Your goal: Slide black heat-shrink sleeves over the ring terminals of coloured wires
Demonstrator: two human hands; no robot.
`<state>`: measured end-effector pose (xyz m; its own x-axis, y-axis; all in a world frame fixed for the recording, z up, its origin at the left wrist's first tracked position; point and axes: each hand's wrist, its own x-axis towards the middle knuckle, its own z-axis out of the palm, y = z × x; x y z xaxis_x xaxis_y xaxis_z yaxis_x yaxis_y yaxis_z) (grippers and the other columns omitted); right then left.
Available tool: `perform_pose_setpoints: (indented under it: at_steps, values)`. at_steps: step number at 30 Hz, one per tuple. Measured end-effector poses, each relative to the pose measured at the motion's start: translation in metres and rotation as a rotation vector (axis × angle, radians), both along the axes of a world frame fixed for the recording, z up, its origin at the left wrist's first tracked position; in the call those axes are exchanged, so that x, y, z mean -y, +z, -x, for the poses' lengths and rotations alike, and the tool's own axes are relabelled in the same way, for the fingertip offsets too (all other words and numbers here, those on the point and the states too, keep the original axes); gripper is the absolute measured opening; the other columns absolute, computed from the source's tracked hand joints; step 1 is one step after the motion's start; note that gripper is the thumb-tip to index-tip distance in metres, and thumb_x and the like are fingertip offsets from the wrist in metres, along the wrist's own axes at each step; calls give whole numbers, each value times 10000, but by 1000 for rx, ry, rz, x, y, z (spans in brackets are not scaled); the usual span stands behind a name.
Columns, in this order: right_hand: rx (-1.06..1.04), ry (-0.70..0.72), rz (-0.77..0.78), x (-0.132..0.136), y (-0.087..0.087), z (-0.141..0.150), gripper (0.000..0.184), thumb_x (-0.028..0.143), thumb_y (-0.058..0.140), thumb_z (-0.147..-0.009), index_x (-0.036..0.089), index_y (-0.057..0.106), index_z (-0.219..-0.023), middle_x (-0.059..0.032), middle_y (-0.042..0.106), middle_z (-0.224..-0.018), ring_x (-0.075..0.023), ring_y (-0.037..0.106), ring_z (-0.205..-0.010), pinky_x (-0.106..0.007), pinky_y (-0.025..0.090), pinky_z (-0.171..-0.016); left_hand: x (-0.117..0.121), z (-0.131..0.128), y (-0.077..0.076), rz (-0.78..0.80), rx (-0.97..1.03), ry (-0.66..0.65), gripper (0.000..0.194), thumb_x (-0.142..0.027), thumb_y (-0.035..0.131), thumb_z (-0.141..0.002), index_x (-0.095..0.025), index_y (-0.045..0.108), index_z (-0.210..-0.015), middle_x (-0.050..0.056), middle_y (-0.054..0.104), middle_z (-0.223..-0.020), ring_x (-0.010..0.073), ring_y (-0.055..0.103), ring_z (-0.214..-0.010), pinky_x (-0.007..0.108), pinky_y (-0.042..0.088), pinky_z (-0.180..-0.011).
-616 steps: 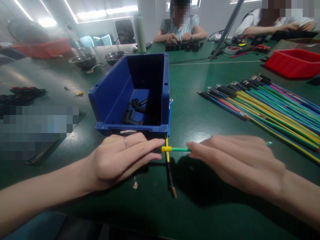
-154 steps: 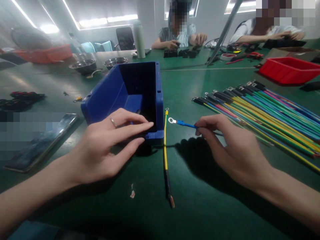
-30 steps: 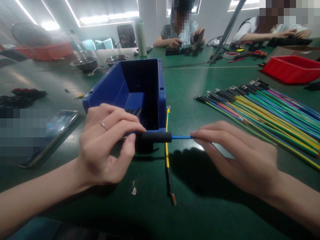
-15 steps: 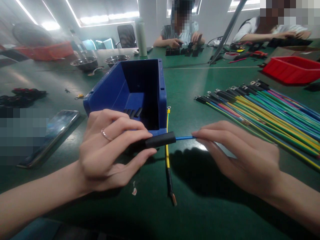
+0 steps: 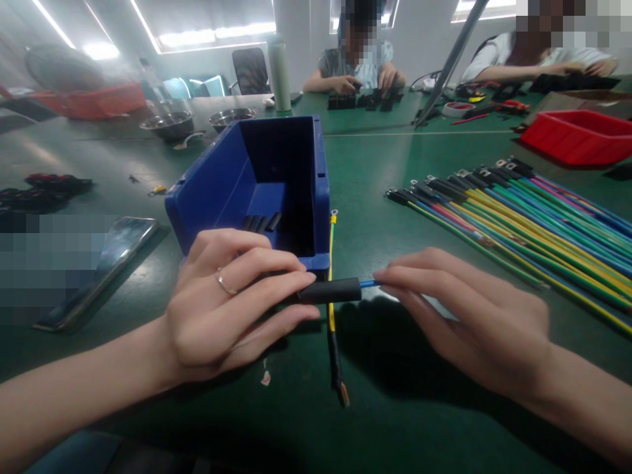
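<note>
Between the fingers of my left hand (image 5: 237, 306) is a black sleeve (image 5: 340, 289), like a piece of heat-shrink tubing, lying nearly level. A blue wire (image 5: 369, 284) comes out of its right end. My right hand (image 5: 464, 309) pinches that wire close to the sleeve with thumb and fingertips. The sleeve's left end is hidden by my left fingers. Below and behind it, a yellow-green cable (image 5: 332, 319) with a ring terminal at its far end and bare copper at its near end lies on the green table (image 5: 395, 428).
Just behind my left hand stands a blue bin (image 5: 207, 191) with several black tube pieces. Many coloured cables (image 5: 533, 224) lie at the right, near a red tray (image 5: 577, 138). A phone (image 5: 113, 263) lies at the left. Two people work across the table.
Both hands have come slightly nearer, my left also shifting right. The sleeve has moved right and down along the wire, so less blue wire shows between it and my right fingers.
</note>
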<state>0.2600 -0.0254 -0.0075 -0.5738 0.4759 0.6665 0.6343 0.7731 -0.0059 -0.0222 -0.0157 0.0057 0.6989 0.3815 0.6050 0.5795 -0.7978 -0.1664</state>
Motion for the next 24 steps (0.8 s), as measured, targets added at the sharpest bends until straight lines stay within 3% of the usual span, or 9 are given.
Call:
perform_pose_setpoints:
  at_steps: [9,16,19,24]
  values:
    - [-46,36,46,1,-3,2,150,104,591,-936,159,612,-1075,-2,716,-938,-38,677,-819,-131,496,-732,2,-6,-5,63,52,-22,193,-320,711,-956,-201,701,-1107,11,768,-1049,204,603,-1035,372,498,-938]
    - [-48,43,59,1,-2,1,232,42,581,-908,140,637,-1111,-29,717,-988,-50,680,-849,-146,515,-751,1,-4,-6,40,52,-13,263,-319,723,-936,-219,667,-1172,32,764,-1046,237,633,-1018,421,507,-905]
    - [-50,48,44,1,-1,-2,243,32,603,-892,129,649,-1110,-35,713,-1005,-50,675,-887,-144,509,-801,0,-2,-6,40,80,20,306,-363,657,-959,-194,642,-1214,81,737,-1090,275,631,-1039,466,490,-903]
    - [-45,30,13,1,2,-2,253,35,640,-872,143,660,-1099,-25,714,-993,-42,670,-885,-134,505,-798,-2,-1,-7,48,103,17,226,-274,551,-980,-164,636,-1157,104,707,-1076,278,610,-1025,466,454,-875]
